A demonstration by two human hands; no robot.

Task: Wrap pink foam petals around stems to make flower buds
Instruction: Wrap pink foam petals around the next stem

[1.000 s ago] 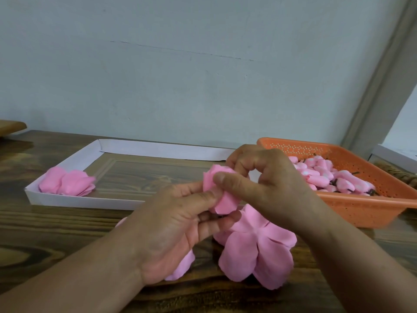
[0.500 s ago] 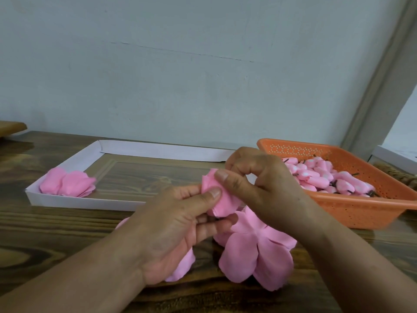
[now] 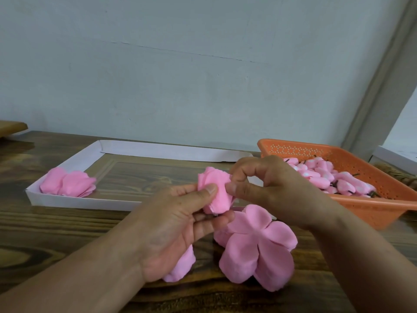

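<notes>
Your left hand [image 3: 171,224] sat palm-up from the lower left, thumb laid flat across the front of the pink foam bud [image 3: 216,190], fingers curled beneath it. Your right hand [image 3: 270,188] came in from the lower right, back upward, thumb tip and bent forefinger pinching the bud's right edge.

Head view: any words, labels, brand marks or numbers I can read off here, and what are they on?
None. No readable text anywhere in this view.
White cardboard tray: plain, no print.
Orange basket: only a pattern of holes, no lettering.
Pink foam bud gripped in both hands, loose petals on the table and the wall: unmarked.
</notes>
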